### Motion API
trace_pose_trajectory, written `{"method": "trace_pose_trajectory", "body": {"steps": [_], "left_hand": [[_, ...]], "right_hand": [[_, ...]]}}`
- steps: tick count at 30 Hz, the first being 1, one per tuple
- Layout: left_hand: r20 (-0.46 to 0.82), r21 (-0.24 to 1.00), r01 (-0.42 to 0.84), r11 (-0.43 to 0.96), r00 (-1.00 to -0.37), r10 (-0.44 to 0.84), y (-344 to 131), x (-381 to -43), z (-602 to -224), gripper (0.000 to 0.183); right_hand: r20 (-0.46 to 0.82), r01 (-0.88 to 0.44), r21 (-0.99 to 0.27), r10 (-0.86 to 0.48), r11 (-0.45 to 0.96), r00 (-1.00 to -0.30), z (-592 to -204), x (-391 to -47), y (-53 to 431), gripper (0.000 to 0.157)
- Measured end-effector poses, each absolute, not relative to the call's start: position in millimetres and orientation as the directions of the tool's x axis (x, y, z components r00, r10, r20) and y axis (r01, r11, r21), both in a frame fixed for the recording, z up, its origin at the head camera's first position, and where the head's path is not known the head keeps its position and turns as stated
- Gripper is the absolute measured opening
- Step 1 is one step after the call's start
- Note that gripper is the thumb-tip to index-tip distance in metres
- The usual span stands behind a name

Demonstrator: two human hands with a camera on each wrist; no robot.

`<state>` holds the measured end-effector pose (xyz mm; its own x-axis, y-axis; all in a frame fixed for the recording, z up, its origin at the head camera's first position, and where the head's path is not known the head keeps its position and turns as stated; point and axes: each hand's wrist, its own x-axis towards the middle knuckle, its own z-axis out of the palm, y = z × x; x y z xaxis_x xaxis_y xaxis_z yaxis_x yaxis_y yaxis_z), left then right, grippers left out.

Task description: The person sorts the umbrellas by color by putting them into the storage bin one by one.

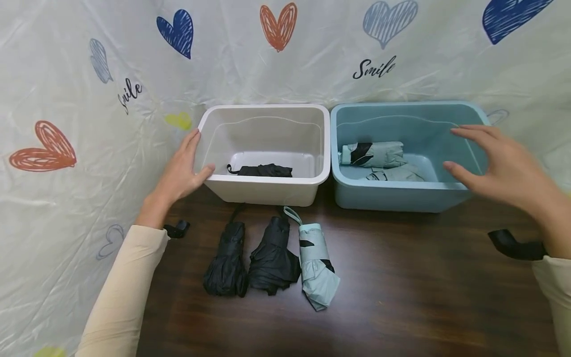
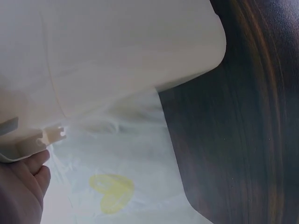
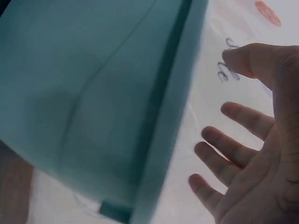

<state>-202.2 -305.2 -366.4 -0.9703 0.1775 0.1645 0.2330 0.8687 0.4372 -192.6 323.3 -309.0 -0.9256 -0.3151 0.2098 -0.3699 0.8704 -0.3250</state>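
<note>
My left hand [image 1: 180,166] rests at the left rim of a white plastic bin [image 1: 263,192], its fingers along the outer side and its thumb near the front corner. In the left wrist view, fingers [image 2: 35,172] touch the rim from below. My right hand [image 1: 504,163] holds nothing, with fingers spread near the right side of a blue bin [image 1: 392,197]. The right wrist view shows a gap between those fingertips and the blue rim. A folded black umbrella [image 1: 265,170] lies in the white bin. Two folded light green umbrellas [image 1: 379,153] lie in the blue one.
In front of the bins, two folded black umbrellas, one on the left [image 1: 226,260] and one in the middle [image 1: 274,258], lie beside a light green umbrella [image 1: 317,267] on the dark wooden table [image 1: 401,297]. A white sheet with printed hearts [image 1: 276,74] hangs behind.
</note>
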Motion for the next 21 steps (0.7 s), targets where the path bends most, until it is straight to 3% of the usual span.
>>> {"method": "trace_pose_trajectory", "body": {"steps": [9, 21], "left_hand": [[0.243, 0.415, 0.254, 0.874, -0.956, 0.162, -305.3, -199.0, -366.4, 0.094], [0.513, 0.474, 0.422, 0.773, -0.846, 0.147, -309.7, -163.6, -375.5, 0.076]], "right_hand": [[0.300, -0.301, -0.401, -0.186, 0.865, -0.936, -327.3, -185.3, 341.4, 0.069], [0.223, -0.215, -0.445, -0.126, 0.869, -0.967, -348.6, -186.3, 355.7, 0.075]]}}
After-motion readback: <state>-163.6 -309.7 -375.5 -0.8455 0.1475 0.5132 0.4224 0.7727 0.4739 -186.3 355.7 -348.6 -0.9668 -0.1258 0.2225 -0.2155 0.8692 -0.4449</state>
